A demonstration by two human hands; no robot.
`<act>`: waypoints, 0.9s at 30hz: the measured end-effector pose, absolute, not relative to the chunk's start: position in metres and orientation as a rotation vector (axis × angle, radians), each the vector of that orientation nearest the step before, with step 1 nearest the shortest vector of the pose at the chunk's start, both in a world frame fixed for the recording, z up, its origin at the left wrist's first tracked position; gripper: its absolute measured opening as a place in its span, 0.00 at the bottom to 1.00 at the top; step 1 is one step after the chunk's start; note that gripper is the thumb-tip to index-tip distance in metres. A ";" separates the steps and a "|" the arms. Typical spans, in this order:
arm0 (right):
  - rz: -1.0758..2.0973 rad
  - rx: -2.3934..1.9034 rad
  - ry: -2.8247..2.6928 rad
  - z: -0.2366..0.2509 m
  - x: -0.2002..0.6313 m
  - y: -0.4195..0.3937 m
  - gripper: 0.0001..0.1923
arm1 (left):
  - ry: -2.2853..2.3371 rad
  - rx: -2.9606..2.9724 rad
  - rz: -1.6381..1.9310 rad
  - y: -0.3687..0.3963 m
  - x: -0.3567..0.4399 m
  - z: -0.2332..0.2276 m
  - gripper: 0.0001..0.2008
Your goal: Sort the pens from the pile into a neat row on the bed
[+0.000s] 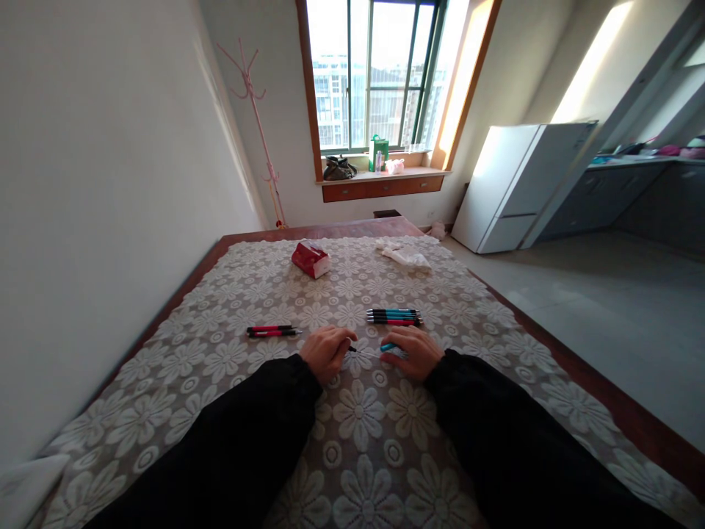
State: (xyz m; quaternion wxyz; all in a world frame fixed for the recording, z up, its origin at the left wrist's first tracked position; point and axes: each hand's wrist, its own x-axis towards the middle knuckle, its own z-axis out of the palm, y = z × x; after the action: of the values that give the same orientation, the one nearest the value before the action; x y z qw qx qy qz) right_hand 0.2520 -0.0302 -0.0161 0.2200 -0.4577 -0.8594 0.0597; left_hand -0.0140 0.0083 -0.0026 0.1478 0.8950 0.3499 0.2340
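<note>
Both hands rested knuckles-up on the cloth, curled. Right hand [414, 351] pinched the blue end of a slim blue plastic pen [388, 347]; left hand [328, 351] was closed on something small and dark at its fingertips, with a short black tip [352, 349] poking out toward the right hand. Whether that tip belonged to the same pen could not be told. How tightly either hand gripped was hidden by the fingers.

Pen lay between the two hands, near edge of the table, long axis running left to right. Both hands touched or nearly touched it; right hand had the clearer hold.

Just beyond the right hand: neat row of blue and red click pens [394, 317], parallel, same left-right lie. Beyond the left hand, farther left: pair of red-and-black pens [272, 331].

Surface was a cream lace tablecloth with raised daisy pattern [358, 426], soft, bumpy. Far side: red glossy packet [311, 258], crumpled white plastic bag [406, 255].
</note>
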 end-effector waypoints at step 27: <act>0.113 -1.369 -2.447 -0.008 0.241 -0.036 0.02 | 0.817 2.547 0.594 0.015 -0.015 -0.005 0.08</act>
State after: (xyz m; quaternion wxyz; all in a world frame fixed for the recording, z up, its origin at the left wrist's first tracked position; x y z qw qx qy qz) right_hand 0.2415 -0.0356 -0.0079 0.1669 -0.4810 -0.8598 0.0397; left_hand -0.0150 0.0149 -0.0047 0.1993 0.9109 0.2923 0.2124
